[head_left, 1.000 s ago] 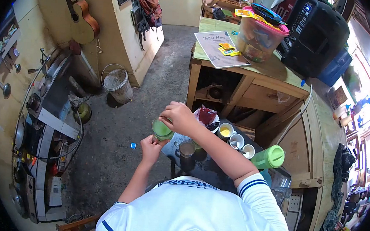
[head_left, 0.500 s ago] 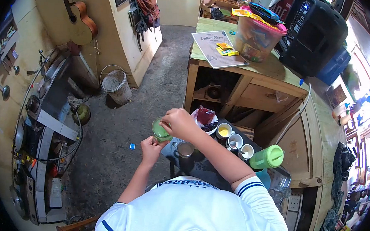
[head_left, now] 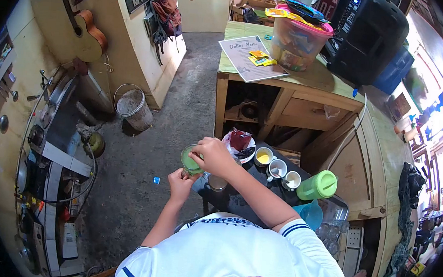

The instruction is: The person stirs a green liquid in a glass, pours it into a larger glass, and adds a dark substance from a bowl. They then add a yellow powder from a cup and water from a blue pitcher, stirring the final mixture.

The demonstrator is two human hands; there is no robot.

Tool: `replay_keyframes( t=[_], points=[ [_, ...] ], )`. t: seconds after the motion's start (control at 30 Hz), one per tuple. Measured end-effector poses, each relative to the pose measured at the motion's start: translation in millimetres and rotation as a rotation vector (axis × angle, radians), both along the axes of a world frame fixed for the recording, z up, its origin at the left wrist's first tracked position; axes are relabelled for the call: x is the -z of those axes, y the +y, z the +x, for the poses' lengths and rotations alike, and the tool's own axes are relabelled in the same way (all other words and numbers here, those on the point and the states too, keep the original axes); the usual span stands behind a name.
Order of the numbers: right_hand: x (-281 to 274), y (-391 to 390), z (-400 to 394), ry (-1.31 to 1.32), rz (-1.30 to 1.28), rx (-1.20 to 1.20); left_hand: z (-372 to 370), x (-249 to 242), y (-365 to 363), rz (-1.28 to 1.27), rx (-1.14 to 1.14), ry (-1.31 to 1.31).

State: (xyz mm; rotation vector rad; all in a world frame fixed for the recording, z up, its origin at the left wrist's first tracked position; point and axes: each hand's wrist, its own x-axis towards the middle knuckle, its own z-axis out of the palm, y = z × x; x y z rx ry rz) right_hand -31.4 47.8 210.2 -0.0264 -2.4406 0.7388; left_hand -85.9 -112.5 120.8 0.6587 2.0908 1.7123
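My left hand grips a clear glass of green liquid from below. Over its rim, my right hand is closed in a pinch. What the pinched fingers hold, if anything, is hidden. Below my right forearm a dark drink in a glass stands on the low dark table, partly covered. Farther right come a cup with yellow contents, a white cup with a spoon and another pale cup. A plate behind them bears a dark red packet.
A green lidded pitcher and a blue-green container stand at the right. Behind is a wooden counter with a menu sheet, a tub of sachets and a black speaker. A bucket stands on the floor.
The camera view has shifted slightly, so the surroundings appear moved left. Both hands stay at the glass of green liquid, with my right hand a little lower in the view.
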Motion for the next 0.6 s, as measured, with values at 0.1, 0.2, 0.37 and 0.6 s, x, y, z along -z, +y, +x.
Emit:
replay_keyframes(
  t=[0.1,0.2,0.37,0.6],
  points=[
    [0,1,3,0.044,-0.037,0.017,1,2,4,-0.005,0.009,0.014],
    [2,2,9,0.017,0.007,0.048,2,4,7,0.009,0.004,0.039],
    [-3,2,15,0.12,-0.021,0.086,7,-6,12,-0.016,0.003,0.092],
    [-1,4,27,0.044,-0.02,0.133,13,-8,17,0.018,0.036,0.018]
  ],
)
